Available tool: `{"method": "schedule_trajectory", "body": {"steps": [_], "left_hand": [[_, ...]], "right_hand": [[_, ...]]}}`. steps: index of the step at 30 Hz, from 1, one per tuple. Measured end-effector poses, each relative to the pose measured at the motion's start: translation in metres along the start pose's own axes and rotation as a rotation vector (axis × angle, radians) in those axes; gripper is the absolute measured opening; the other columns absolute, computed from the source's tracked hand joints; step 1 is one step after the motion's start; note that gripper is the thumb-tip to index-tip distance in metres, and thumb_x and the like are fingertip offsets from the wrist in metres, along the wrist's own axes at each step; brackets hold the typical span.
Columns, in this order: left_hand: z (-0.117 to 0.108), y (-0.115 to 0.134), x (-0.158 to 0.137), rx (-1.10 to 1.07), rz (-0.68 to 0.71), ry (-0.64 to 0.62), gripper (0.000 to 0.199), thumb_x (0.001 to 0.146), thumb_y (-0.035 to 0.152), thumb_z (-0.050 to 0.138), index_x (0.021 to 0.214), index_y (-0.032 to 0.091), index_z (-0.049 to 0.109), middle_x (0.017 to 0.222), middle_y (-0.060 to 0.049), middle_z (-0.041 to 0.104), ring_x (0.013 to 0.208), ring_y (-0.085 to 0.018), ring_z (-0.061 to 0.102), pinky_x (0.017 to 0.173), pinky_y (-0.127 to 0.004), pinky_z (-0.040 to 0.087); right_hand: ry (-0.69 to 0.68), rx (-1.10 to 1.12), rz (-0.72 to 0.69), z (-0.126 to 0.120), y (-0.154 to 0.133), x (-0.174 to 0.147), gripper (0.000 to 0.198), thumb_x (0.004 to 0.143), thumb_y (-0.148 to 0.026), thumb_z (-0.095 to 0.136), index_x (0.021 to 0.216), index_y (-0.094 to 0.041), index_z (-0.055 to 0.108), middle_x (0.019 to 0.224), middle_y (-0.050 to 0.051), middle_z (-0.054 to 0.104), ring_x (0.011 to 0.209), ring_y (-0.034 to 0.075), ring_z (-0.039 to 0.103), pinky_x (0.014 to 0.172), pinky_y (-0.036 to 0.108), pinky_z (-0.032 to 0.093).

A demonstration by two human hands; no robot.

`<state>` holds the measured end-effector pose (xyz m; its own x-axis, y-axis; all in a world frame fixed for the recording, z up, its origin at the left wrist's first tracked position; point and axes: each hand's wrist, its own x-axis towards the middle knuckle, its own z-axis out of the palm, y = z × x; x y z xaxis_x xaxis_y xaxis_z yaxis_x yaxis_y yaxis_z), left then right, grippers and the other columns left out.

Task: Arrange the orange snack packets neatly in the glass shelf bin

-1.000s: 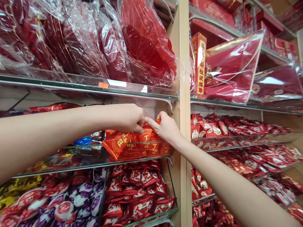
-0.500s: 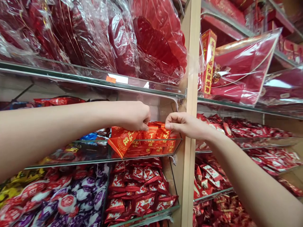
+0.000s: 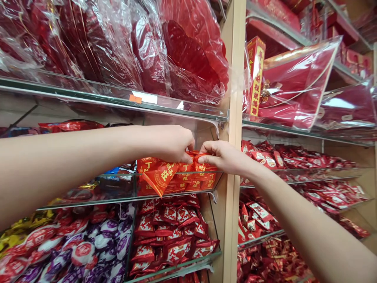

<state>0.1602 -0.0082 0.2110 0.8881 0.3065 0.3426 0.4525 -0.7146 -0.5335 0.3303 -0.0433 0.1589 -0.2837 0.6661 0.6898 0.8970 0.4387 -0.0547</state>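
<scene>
My left hand [image 3: 183, 145] reaches in over the front of a glass bin with its fingers closed. From it a red-orange snack packet [image 3: 161, 179] hangs tilted, one corner over the bin's clear front. Close by on the right, my right hand [image 3: 220, 156] has thumb and forefinger pinched on the top edge of another red-orange packet [image 3: 202, 167]. More packets of the same kind stand in rows in the bin [image 3: 176, 193] beneath both hands. The left fingertips are partly hidden behind the hand.
A glass shelf [image 3: 112, 101] with plastic-wrapped red goods runs just above my hands. A wooden upright [image 3: 235, 157] stands right of the bin. Below lie red packets [image 3: 176, 232] and purple wrapped sweets [image 3: 108, 243]. Further red packets fill shelves at right.
My left hand has moved right, and the tilted packet has moved with it. My right hand has shifted slightly left, so the two hands are closer together.
</scene>
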Motion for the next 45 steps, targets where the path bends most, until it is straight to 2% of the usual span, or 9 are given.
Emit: {"method": "schedule_trajectory", "body": {"steps": [6,15,20,23,27,32,35,39,45], "left_hand": [[0.009,0.005,0.016,-0.048,0.023,-0.01,0.014,0.076,0.03,0.058,0.068,0.02,0.063,0.048,0.002,0.052,0.042,-0.014,0.045,0.039,-0.025,0.027],[0.015,0.004,0.023,-0.132,0.038,-0.057,0.015,0.082,0.025,0.048,0.085,0.024,0.063,0.076,-0.001,0.064,0.063,-0.018,0.055,0.051,-0.026,0.034],[0.012,-0.001,0.019,-0.162,0.046,-0.044,0.012,0.079,0.029,0.055,0.074,0.021,0.063,0.06,0.003,0.059,0.052,-0.015,0.052,0.045,-0.023,0.031],[0.01,-0.003,0.009,-0.171,0.022,0.12,0.013,0.082,0.029,0.053,0.091,0.023,0.059,0.076,0.001,0.063,0.065,-0.015,0.056,0.056,-0.023,0.039],[0.011,0.006,-0.006,-0.195,0.061,0.552,0.027,0.083,0.013,0.047,0.11,0.019,0.048,0.093,-0.003,0.062,0.082,-0.017,0.059,0.069,-0.024,0.043],[0.01,0.024,-0.001,-0.369,0.059,0.724,0.023,0.084,0.012,0.044,0.107,0.015,0.044,0.089,-0.003,0.06,0.072,-0.013,0.058,0.059,-0.02,0.044],[0.009,0.029,0.006,-0.598,0.108,0.741,0.019,0.087,0.011,0.042,0.105,0.016,0.04,0.086,-0.001,0.057,0.076,-0.011,0.057,0.065,-0.018,0.044],[0.01,0.028,0.012,-0.677,0.118,0.729,0.016,0.091,0.017,0.034,0.104,0.016,0.041,0.092,-0.003,0.057,0.079,-0.013,0.055,0.072,-0.023,0.044],[0.028,0.016,0.02,-0.328,0.018,0.334,0.027,0.078,0.029,0.051,0.102,0.018,0.049,0.084,-0.004,0.06,0.073,-0.02,0.056,0.06,-0.028,0.041]], "right_hand": [[-0.007,0.062,0.012,0.003,0.004,-0.001,0.011,0.075,-0.021,0.055,0.068,-0.015,0.049,0.063,-0.004,0.047,0.058,0.01,0.042,0.054,0.023,0.031],[-0.031,0.133,0.025,0.003,0.008,-0.002,0.02,0.066,-0.018,0.066,0.077,-0.015,0.05,0.07,-0.003,0.049,0.064,0.011,0.045,0.059,0.023,0.035],[-0.045,0.145,0.007,0.002,0.01,0.0,0.017,0.07,-0.025,0.063,0.068,-0.015,0.049,0.062,-0.005,0.045,0.058,0.01,0.041,0.053,0.022,0.033],[0.033,0.132,-0.004,-0.003,0.006,-0.008,0.01,0.076,-0.025,0.056,0.072,-0.016,0.055,0.067,-0.002,0.053,0.062,0.011,0.047,0.057,0.024,0.036],[0.279,0.374,0.07,-0.005,-0.013,-0.022,0.015,0.077,-0.029,0.054,0.085,-0.017,0.056,0.082,0.004,0.061,0.071,0.015,0.055,0.064,0.028,0.042],[0.176,0.872,0.042,0.004,-0.033,-0.026,0.044,0.067,-0.02,0.066,0.103,-0.021,0.04,0.062,-0.006,0.053,0.056,0.01,0.051,0.049,0.021,0.038],[0.245,0.831,0.035,0.0,-0.032,-0.03,0.04,0.069,-0.018,0.064,0.102,-0.023,0.042,0.054,-0.01,0.044,0.047,0.007,0.043,0.043,0.019,0.033],[0.394,0.601,0.022,-0.02,-0.013,-0.04,0.023,0.069,-0.021,0.064,0.089,-0.02,0.052,0.076,0.0,0.058,0.066,0.013,0.054,0.058,0.026,0.045],[0.335,0.354,0.057,-0.023,0.021,-0.043,0.015,0.071,-0.021,0.06,0.083,-0.017,0.053,0.078,0.002,0.058,0.07,0.016,0.054,0.064,0.03,0.046]]}}
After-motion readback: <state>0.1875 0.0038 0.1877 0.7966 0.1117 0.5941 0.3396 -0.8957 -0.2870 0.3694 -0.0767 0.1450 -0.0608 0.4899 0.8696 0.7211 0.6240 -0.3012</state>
